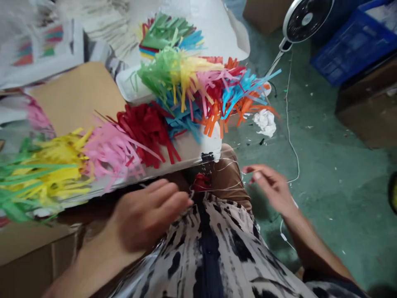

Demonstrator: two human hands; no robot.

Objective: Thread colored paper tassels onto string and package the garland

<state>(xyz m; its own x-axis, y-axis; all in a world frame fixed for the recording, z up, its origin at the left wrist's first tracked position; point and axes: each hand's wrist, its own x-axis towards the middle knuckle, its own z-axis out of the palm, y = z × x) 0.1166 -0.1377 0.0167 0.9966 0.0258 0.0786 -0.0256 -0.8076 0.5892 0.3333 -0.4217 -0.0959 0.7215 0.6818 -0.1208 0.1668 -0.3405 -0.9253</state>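
Observation:
My left hand (151, 215) is closed, its fingers curled in front of the table edge and slightly blurred. What its fingertips hold, if anything, is hidden. My right hand (273, 186) is out over the floor to the right, thumb and fingers pinched at a thin white string (223, 189). That string stretches leftward across my lap towards my left fingertips. A small red bundle (202, 182) shows between the hands, below a black clip (207, 157) at the table edge. Along the table lie fringed paper tassels in yellow (62, 165), pink (110, 151), dark red (149, 132) and blue (182, 118).
A second fringed row, with a green tassel (161, 72) and an orange tassel (214, 120), overhangs the table corner. Behind it is a stack of fringed paper (167, 33). Cardboard (80, 93) lies at left. A fan (307, 18), blue crate (356, 41) and cable (288, 124) are right.

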